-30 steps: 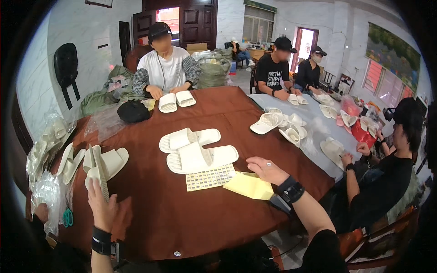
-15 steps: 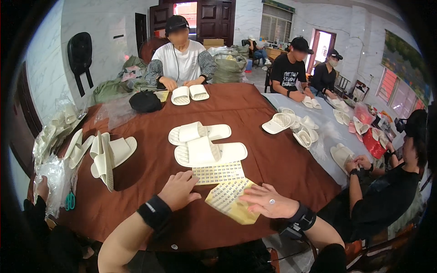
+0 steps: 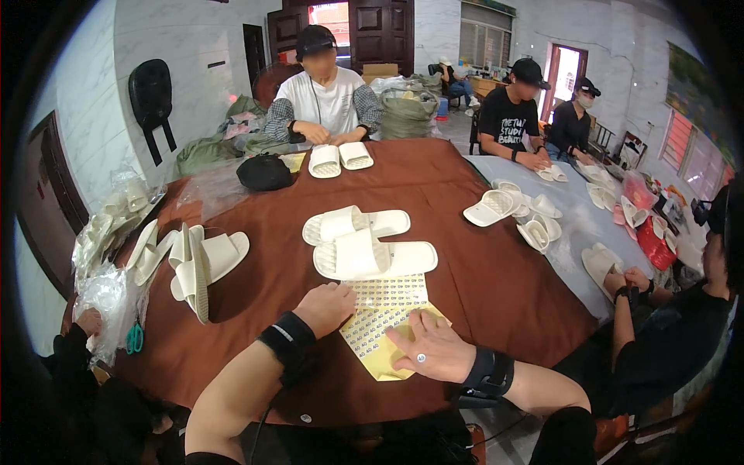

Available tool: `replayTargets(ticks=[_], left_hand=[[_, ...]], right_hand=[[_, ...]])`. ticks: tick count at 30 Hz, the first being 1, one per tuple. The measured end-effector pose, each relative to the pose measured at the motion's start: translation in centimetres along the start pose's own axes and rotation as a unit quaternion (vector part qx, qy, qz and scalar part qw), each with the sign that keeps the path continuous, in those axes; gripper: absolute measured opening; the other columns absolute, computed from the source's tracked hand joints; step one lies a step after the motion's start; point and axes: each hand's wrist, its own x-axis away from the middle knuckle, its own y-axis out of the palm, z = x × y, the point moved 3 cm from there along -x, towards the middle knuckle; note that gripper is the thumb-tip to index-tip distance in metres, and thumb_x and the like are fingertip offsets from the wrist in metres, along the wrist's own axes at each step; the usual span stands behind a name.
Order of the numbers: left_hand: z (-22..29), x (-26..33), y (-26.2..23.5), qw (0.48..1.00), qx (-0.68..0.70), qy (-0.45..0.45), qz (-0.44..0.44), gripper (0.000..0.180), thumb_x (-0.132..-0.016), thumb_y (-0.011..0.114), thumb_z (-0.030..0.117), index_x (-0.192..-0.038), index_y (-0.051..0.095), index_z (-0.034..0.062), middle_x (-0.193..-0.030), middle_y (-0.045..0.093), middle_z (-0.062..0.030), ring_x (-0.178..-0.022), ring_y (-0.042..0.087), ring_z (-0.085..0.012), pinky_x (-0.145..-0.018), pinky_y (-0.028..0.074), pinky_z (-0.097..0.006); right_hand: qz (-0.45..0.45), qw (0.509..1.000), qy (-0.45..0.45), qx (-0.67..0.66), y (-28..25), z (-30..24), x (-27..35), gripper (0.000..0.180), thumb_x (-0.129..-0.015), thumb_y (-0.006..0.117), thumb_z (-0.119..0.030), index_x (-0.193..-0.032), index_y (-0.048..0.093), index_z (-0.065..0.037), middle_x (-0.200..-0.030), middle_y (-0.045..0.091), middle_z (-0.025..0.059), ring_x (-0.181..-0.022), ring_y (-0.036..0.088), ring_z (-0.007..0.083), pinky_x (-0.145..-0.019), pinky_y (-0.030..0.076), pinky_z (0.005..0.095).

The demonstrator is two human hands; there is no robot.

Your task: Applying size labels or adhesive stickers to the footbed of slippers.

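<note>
My left hand (image 3: 325, 307) rests on the brown tablecloth with its fingers curled at the left edge of a yellow sticker sheet (image 3: 377, 333). On the same sheet's right side my right hand (image 3: 431, 350) lies flat, fingers spread. A second white sheet of small stickers (image 3: 387, 291) sits just beyond. Behind it lies a pair of white slippers (image 3: 364, 242), side by side. Both wrists wear black bands.
A stack of white slippers (image 3: 198, 260) lies at the left, with bagged slippers (image 3: 108, 232) and green scissors (image 3: 134, 339) at the table's left edge. A black pouch (image 3: 264, 172) lies far across. Other people sit around the table with slippers; more slippers (image 3: 511, 211) lie at right.
My left hand came from the slipper stack at the left over to the sticker sheets. My right hand drew the yellow sheet nearer and now lies flat on it.
</note>
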Motion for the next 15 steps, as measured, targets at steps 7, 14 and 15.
replayTargets(ticks=[7,14,15], left_hand=[[0.2,0.2,0.0,1.000,-0.030,-0.007,-0.006,0.010,-0.086,0.055,0.013,-0.092,0.058,0.0060,-0.092,0.061,-0.0098,-0.086,0.063,-0.0265,-0.075,0.053,-0.039],[0.7,1.4,-0.4,0.998,-0.061,0.003,0.001,0.008,-0.084,0.055,0.012,-0.089,0.059,0.0059,-0.090,0.061,-0.0099,-0.085,0.063,-0.0266,-0.075,0.053,-0.038],[0.7,1.7,-0.4,0.998,-0.052,0.009,0.022,0.008,-0.084,0.055,0.012,-0.088,0.058,0.0055,-0.090,0.060,-0.0100,-0.084,0.062,-0.0267,-0.074,0.053,-0.039]], right_hand=[[-0.006,0.999,0.027,-0.023,0.2,-1.0,-2.5,0.062,-0.088,0.062,-0.047,-0.134,0.049,-0.006,-0.113,0.051,0.0341,-0.106,0.052,0.0469,-0.085,0.046,0.0512],[-0.010,0.973,-0.021,-0.232,-4.3,2.4,-5.2,0.032,-0.094,0.058,-0.039,-0.107,0.066,-0.011,-0.091,0.067,0.0190,-0.083,0.066,0.0374,-0.073,0.052,0.0453],[0.043,0.969,0.012,-0.242,-4.9,3.9,-5.8,0.027,-0.094,0.058,-0.034,-0.100,0.068,-0.010,-0.087,0.068,0.0175,-0.083,0.066,0.0359,-0.072,0.053,0.0447]])
